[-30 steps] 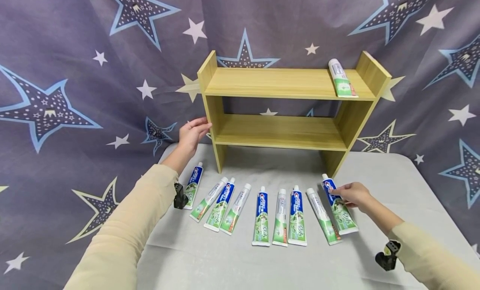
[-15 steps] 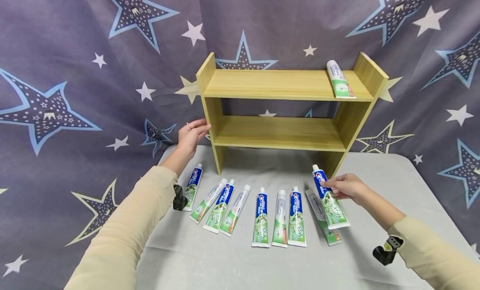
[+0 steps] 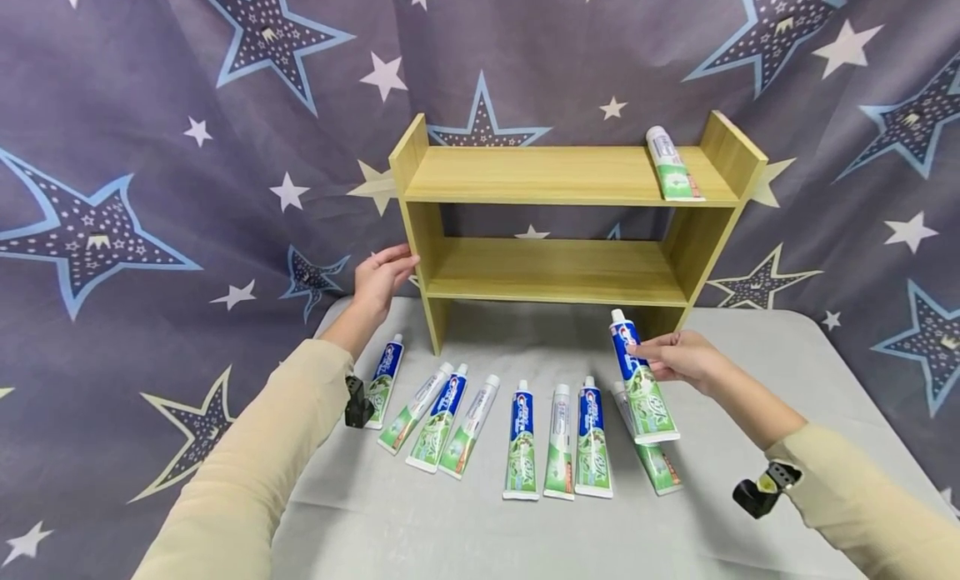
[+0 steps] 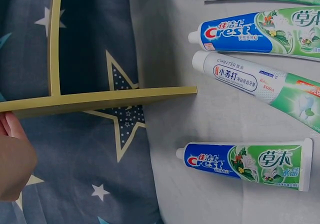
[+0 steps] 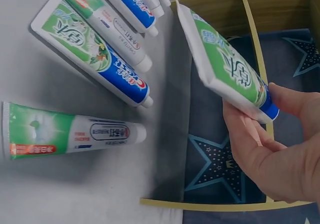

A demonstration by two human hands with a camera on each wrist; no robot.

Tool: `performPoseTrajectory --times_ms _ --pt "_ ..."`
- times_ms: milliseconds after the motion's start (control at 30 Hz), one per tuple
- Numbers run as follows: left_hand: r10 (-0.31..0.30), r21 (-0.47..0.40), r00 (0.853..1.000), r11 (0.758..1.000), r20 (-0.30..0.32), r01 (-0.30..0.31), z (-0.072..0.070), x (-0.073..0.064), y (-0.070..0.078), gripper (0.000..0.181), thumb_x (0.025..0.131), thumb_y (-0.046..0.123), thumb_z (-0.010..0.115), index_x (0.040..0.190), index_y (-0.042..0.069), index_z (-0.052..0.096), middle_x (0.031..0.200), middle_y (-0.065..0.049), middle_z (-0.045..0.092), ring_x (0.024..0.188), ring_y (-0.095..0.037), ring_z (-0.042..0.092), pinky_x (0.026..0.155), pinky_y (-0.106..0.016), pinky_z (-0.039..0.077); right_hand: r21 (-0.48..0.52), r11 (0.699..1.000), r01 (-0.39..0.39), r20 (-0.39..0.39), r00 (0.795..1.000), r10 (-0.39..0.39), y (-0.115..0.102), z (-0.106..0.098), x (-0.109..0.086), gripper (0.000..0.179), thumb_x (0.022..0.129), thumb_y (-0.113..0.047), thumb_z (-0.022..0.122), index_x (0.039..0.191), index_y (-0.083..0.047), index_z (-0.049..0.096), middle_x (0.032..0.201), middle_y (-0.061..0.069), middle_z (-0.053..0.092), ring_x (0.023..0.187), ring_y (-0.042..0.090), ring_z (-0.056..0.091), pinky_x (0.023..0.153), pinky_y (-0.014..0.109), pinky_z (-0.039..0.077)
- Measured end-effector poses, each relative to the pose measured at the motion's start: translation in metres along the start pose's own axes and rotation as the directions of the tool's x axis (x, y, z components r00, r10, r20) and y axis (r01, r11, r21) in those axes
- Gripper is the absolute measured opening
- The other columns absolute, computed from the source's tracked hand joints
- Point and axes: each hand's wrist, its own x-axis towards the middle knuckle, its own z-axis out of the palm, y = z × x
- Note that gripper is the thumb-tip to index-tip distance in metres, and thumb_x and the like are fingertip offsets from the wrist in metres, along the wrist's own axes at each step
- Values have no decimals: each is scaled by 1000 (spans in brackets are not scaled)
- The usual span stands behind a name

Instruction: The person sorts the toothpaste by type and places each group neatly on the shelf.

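My right hand (image 3: 686, 359) pinches a blue-and-green Crest toothpaste tube (image 3: 645, 401) between thumb and fingers near its cap end. In the right wrist view the tube (image 5: 230, 66) is raised and tilted above the table, its flat crimped end toward the camera. It partly covers a white-and-green toothpaste tube (image 3: 662, 470) lying below it in the head view. At the left, my left hand (image 3: 381, 278) rests its extended fingers against the outer side of a wooden two-tier shelf (image 3: 525, 176). Only part of that hand (image 4: 17, 161) shows in the left wrist view.
One white-and-green tube (image 3: 673, 165) lies on the upper board at the right. Several more tubes lie in a row on the grey tablecloth (image 3: 450, 534), such as a Crest tube (image 3: 521, 442) near the middle. A star-patterned curtain (image 3: 225, 188) hangs behind the shelf.
My right hand has lifted the Crest tube off the table and moved it left and toward the shelf. My left hand stays at the shelf's side. The head view has shifted slightly.
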Motion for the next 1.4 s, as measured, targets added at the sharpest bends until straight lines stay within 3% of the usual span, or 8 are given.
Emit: performPoseTrajectory --times_ms 533,800,1067,1133,1233,1300,1400 --pt "-3 -6 1000 1000 8 3 0 0 -3 49 87 -8 61 135 -8 49 80 10 68 73 -1 69 96 -22 53 20 1000 6 -53 999 -5 -31 -19 -1 67 95 -28 59 139 17 35 66 -16 62 57 -4 56 61 12 56" --pt "-13 -14 1000 1000 15 13 1 -1 -4 49 87 -8 61 135 -8 48 81 8 67 72 0 69 111 -33 44 18 999 -29 -100 995 30 -43 -25 7 73 95 -36 59 141 15 33 66 -16 56 55 -5 51 60 8 50" --pt "-11 -26 1000 1000 9 11 -1 -1 -3 50 87 -9 61 136 -7 48 82 9 67 73 -1 69 110 -32 44 40 998 -42 -164 985 48 -58 -21 22 74 94 -35 60 141 15 33 65 -13 53 52 -4 48 55 9 48" --pt "-15 -33 1000 999 4 16 -1 -1 -3 50 87 -9 61 136 -7 48 82 8 67 73 -1 69 110 -31 44 30 999 -38 -197 980 43 -62 -19 28 68 93 -35 61 136 13 40 64 -12 50 52 -3 46 53 10 47" --pt "-20 -33 1000 999 1 20 -1 -1 -2 50 87 -8 61 135 -7 49 83 8 66 73 -1 69 110 -31 44 5 999 -36 -258 965 36 -67 -18 34 47 92 -34 62 116 5 51 63 -10 48 52 0 44 51 11 45" --pt "-21 -35 1000 999 2 21 0 -1 -2 50 87 -8 61 135 -7 49 83 8 66 74 -1 69 109 -30 45 -17 999 -32 -299 954 25 -70 -17 38 36 91 -34 64 99 0 51 61 -9 46 52 2 44 52 13 44" --pt "-15 -40 1000 999 0 15 1 -1 -2 50 87 -8 61 135 -7 49 82 8 67 73 -1 69 105 -28 47 -34 999 -26 -361 933 12 -74 -16 44 34 89 -34 67 83 -7 48 58 -9 46 53 4 45 52 16 46"
